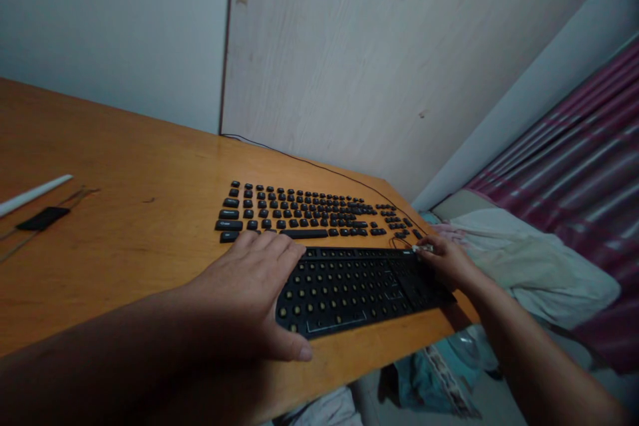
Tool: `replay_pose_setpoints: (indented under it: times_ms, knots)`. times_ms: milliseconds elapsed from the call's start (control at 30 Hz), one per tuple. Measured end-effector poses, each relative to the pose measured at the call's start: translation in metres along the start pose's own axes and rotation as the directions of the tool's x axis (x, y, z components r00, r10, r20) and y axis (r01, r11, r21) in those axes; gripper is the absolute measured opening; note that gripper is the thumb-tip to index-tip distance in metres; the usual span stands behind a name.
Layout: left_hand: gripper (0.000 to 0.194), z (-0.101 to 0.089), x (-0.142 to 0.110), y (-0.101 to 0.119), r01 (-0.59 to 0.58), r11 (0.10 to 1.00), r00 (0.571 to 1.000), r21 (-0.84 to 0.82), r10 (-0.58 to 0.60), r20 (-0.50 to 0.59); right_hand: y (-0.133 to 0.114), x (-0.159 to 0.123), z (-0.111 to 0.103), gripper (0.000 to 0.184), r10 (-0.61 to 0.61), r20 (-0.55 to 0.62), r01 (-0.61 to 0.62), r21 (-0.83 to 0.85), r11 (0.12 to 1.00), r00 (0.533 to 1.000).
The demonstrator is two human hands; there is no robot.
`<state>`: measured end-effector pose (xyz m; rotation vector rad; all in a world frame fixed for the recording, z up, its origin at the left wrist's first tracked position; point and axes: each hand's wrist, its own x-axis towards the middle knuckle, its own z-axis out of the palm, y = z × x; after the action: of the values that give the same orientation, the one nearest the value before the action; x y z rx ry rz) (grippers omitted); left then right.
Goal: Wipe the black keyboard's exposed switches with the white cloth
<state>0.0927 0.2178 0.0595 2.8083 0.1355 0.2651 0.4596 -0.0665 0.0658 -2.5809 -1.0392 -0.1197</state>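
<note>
A black keyboard (349, 286) without its keycaps lies on the wooden desk, small pale stubs showing in its key positions. My left hand (257, 286) grips its left end, fingers over the far edge and thumb by the near edge. At the far right corner, my right hand (444, 256) pinches a small whitish part (423, 249) with thin wires beside it; its kind is too small to tell. Loose black keycaps (299, 206) stand in keyboard order just behind the keyboard, a long space bar (303, 234) among them.
A thin black cable (309, 161) runs along the wall toward my right hand. On the desk's left lie a white stick-like object (34, 193) and a dark strap-like item (44, 218). Beyond the desk's right edge are bedding (539, 259), a purple curtain (559, 146) and bags (439, 373).
</note>
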Motion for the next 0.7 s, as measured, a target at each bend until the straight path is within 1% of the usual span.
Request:
replay_pose_setpoints:
  times_ms: [100,233,333,467,567,633,700]
  knots:
    - [0.116,0.000,0.000,-0.001,-0.007,1.000,1.000,0.009,0.007,0.002,0.000,0.000,0.001,0.030,0.009,0.008,-0.009,0.003,1.000,1.000]
    - [0.116,-0.001,0.000,0.000,-0.002,1.000,1.000,0.001,0.002,0.009,-0.014,-0.005,0.004,0.028,-0.057,0.053,0.054,0.054,0.997,0.997]
    - [0.115,-0.002,0.000,0.001,0.006,1.000,1.000,-0.016,-0.006,0.011,-0.015,-0.004,0.004,0.026,-0.057,0.072,0.050,0.087,0.995,0.996]
    - [0.115,-0.003,0.001,0.001,0.003,1.000,1.000,-0.015,-0.003,0.003,0.007,-0.003,-0.006,0.026,0.056,0.039,-0.058,0.055,0.997,0.998]
    - [0.116,-0.003,0.002,0.001,0.005,1.000,1.000,-0.002,-0.005,0.015,0.024,-0.012,-0.016,0.031,0.156,0.004,-0.156,0.066,0.986,0.988]
    - [0.117,-0.002,0.002,0.002,0.008,1.000,1.000,0.002,-0.008,0.017,0.030,-0.021,-0.020,0.035,0.236,0.036,-0.239,0.133,0.962,0.971]
    - [0.115,-0.002,0.001,0.002,0.010,1.000,1.000,-0.004,-0.010,0.010,0.029,-0.029,-0.022,0.039,0.296,0.110,-0.313,0.207,0.927,0.949]
